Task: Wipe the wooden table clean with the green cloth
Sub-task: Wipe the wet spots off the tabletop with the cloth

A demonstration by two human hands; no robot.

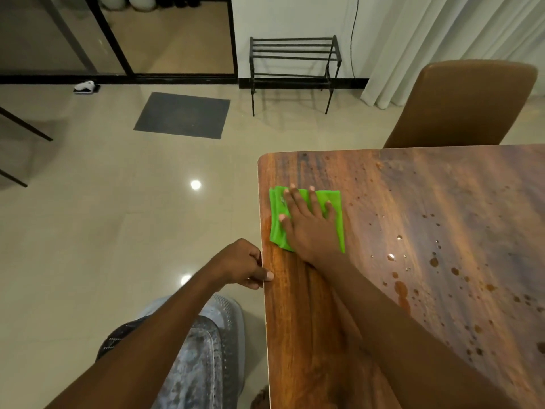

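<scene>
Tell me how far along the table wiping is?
Looks done: the strip along the left edge of the brown wooden table shows no drops. In hand: the right hand presses the folded green cloth near the far left corner, while the left hand grips the table edge. Left: the water drops and brown spots further right.

Both forearms are bare along their whole visible length, and the left hand (241,262) and right hand (309,228) show short, trimmed nails. Left of the brown wooden table (295,335), the legs wear pale blue-grey trousers (203,364) of mottled, washed-looking fabric speckled with small light dots. A dark patch of cloth (118,339) crossed by thin white stitched lines sits at the hip, farther left of the table.
</scene>
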